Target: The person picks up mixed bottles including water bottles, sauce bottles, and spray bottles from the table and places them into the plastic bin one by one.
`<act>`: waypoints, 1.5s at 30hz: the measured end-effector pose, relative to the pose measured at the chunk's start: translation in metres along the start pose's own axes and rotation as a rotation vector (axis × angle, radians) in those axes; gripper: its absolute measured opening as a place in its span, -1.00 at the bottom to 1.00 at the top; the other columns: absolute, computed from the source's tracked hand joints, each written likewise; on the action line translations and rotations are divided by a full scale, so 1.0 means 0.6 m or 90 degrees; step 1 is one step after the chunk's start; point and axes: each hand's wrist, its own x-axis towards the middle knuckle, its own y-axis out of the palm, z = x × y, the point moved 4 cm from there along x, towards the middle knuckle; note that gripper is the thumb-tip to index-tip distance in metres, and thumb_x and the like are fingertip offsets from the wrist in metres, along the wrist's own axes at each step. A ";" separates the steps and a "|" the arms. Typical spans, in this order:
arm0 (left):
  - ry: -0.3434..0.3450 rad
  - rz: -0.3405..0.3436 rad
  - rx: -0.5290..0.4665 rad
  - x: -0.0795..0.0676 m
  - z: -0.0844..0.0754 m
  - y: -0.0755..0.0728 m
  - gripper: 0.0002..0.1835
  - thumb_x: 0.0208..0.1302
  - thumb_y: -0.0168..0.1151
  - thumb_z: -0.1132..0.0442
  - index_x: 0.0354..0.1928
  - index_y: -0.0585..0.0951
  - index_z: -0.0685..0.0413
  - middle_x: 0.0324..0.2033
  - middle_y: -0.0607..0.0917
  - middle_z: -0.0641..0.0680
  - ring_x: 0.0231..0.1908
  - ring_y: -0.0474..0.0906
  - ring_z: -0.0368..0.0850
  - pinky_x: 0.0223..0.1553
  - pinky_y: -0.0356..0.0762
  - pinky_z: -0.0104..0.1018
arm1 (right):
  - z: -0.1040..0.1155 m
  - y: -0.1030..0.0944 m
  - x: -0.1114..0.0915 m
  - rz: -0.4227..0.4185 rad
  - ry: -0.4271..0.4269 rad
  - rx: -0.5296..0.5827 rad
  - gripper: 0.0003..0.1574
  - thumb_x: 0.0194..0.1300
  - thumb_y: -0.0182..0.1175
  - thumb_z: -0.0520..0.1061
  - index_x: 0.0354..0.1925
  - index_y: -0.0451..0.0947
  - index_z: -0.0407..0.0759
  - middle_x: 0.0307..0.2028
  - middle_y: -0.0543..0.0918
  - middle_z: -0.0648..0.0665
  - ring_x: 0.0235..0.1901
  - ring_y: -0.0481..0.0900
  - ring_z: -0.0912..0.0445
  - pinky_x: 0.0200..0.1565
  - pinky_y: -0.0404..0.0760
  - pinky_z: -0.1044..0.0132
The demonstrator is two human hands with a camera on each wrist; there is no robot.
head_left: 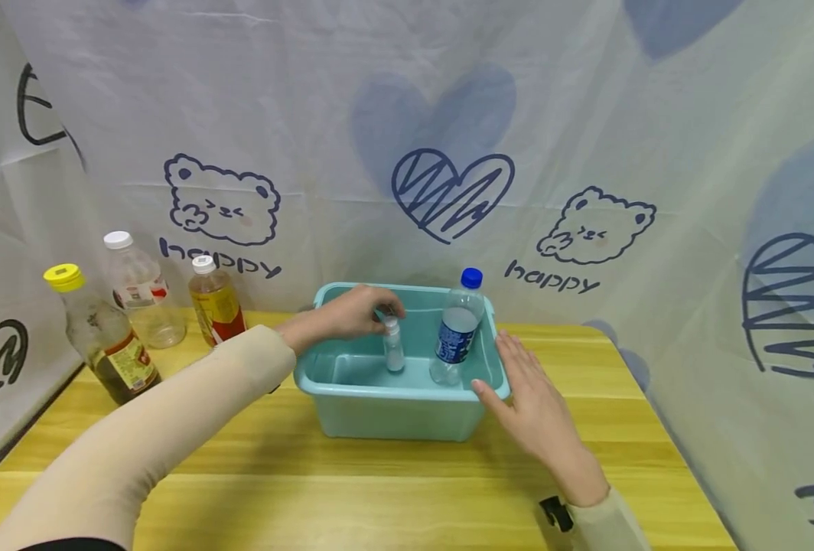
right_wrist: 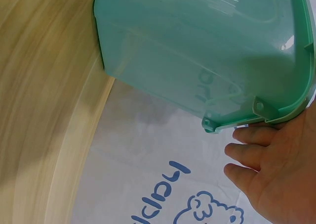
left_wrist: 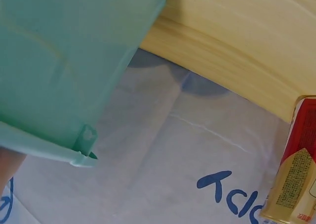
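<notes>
Small bottle (head_left: 395,354), left fingers (head_left: 388,298) pinching top, right fingers (head_left: 516,358) extended against tub (head_left: 400,417)

Even, moderate light casts soft shadows on the table (head_left: 393,493); small glare spots mark the tub (right_wrist: 197,46).

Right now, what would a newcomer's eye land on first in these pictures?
Likely the teal tub on the wooden table, centre of the head view, with a blue-capped bottle inside its right end. The left hand pinches a small clear bottle by its top inside it, while the right hand touches the tub's right edge. Behind hangs pale, doodled cloth.
</notes>
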 end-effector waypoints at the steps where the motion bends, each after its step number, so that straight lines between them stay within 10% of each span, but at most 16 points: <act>1: -0.001 0.005 0.003 0.002 0.001 0.002 -0.67 0.25 0.41 0.52 0.06 0.70 0.29 0.01 0.75 0.19 0.04 0.68 0.06 0.05 0.72 -0.25 | 0.001 0.000 0.000 0.001 0.000 0.001 0.06 0.55 0.04 0.35 0.62 0.04 -0.31 0.61 0.09 -0.28 0.59 0.06 -0.20 0.57 0.06 -0.14; 31: -0.020 0.046 0.067 0.016 -0.003 0.033 -0.57 0.31 0.38 0.47 0.23 0.66 0.22 0.18 0.69 0.18 0.19 0.62 0.08 0.24 0.62 -0.12 | 0.000 0.003 0.000 -0.012 -0.004 0.006 0.04 0.55 0.03 0.34 0.61 0.06 -0.32 0.60 0.13 -0.29 0.57 0.10 -0.23 0.56 0.10 -0.17; 45: -0.018 -0.096 0.039 -0.022 -0.019 -0.024 -0.56 0.36 0.41 0.32 0.26 0.65 0.15 0.13 0.70 0.14 0.07 0.65 0.02 0.03 0.72 -0.15 | 0.001 0.005 -0.002 -0.015 -0.004 0.009 0.04 0.55 0.04 0.33 0.60 0.07 -0.34 0.59 0.14 -0.31 0.57 0.10 -0.23 0.55 0.10 -0.16</act>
